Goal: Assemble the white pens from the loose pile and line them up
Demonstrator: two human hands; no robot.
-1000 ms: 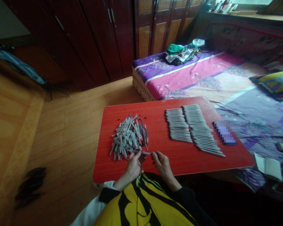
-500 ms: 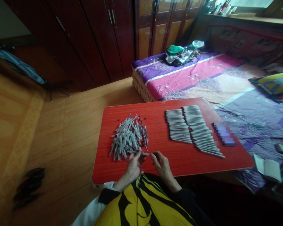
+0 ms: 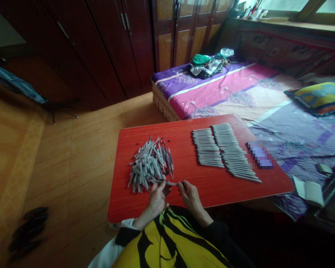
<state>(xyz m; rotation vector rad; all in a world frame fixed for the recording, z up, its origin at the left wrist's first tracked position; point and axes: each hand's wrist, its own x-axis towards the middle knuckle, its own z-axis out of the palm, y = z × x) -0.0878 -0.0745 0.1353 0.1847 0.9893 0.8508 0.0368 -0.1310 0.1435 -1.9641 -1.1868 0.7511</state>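
Observation:
A low red table (image 3: 201,178) stands in front of me. My left hand (image 3: 157,197) and my right hand (image 3: 188,193) sit at its near edge, both pinched on one thin grey pen (image 3: 167,182) held level between them. Just beyond my left hand lies a loose heap of grey pens (image 3: 149,163). Farther right, two neat rows of pens (image 3: 223,150) lie side by side on the table.
A blurred flat object (image 3: 259,155) lies at the table's right end. A bed with a pink and purple cover (image 3: 226,89) runs behind and to the right, clothes (image 3: 205,65) piled at its far end. Dark wooden wardrobes (image 3: 100,44) line the back. Dark shoes (image 3: 28,229) lie on the wooden floor at left.
Both hands stay pinched on the pen at the table's near edge. The view has shifted slightly to the right and down.

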